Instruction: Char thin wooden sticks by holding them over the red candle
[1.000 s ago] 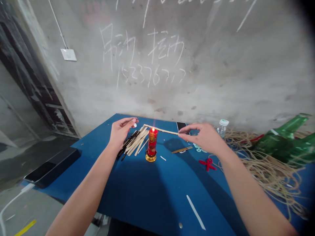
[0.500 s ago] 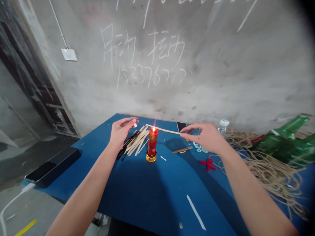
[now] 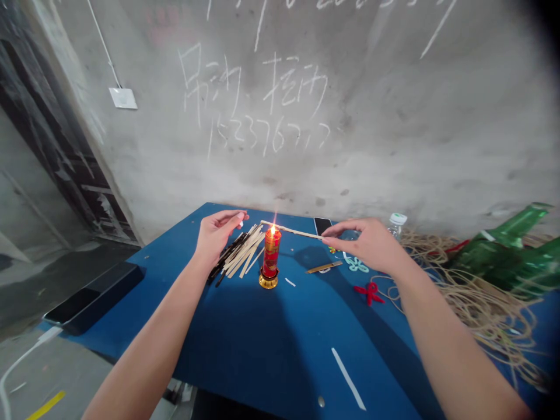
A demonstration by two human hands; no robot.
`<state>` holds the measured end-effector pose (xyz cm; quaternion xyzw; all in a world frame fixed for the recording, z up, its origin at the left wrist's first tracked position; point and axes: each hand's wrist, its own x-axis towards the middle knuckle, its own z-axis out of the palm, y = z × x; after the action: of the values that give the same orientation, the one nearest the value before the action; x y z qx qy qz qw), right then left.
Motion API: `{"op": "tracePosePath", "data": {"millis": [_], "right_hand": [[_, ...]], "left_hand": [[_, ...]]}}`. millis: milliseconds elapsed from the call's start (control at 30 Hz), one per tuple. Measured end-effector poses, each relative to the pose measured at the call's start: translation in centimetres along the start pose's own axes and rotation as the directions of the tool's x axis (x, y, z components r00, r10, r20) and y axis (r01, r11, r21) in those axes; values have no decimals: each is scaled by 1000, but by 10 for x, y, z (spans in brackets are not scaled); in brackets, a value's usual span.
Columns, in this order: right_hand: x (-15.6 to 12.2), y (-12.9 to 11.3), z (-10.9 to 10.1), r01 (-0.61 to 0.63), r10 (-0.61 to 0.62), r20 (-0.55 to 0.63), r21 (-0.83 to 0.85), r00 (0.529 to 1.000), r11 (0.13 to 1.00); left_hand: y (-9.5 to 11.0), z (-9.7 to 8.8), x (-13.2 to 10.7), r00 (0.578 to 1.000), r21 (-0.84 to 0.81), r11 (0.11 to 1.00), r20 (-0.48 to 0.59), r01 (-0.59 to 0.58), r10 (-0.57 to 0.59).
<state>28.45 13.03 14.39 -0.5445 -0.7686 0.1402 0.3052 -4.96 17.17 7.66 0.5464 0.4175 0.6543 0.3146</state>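
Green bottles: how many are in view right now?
2. The first green bottle lies slanted at the right, neck toward upper right; the second green bottle overlaps it, cut off by the picture's right edge. Tangled cord surrounds them; more could be hidden.

Single head view, angled down over nearby table point(image 3: 306, 329), facing wall point(image 3: 371, 146)

The left hand point(image 3: 214, 233) and right hand point(image 3: 371, 242) are bare, with slender fingers point(image 3: 343, 226); behind those fingers, bare wrists point(image 3: 203, 263) lead to uncovered forearms point(image 3: 153, 332) that widen farther back
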Motion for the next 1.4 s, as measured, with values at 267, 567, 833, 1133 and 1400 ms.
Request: {"op": "tracePosePath", "data": {"millis": [267, 567, 833, 1133, 1400], "right_hand": [[-1, -6, 1, -20, 18, 34, 47, 999, 999], [1, -7, 11, 51, -52, 19, 57, 998, 997], [-1, -11, 14, 62, -62, -6, 103, 998, 993], [-2, -12, 13, 49, -63, 44, 258, 997, 965], [-4, -11, 12, 116, -120, 7, 198, 993, 973]], "left_hand": [[7, 3, -5, 995, -8, 999, 95, -38, 38], [7, 7, -12, 987, 31, 999, 161, -18, 13], [7, 8, -10, 994, -9, 1000, 106, -20, 21], [6, 10, -5, 999, -159, 986, 11, 52, -51], [9, 12, -5, 988, -245, 957, 31, 154, -151]]}}
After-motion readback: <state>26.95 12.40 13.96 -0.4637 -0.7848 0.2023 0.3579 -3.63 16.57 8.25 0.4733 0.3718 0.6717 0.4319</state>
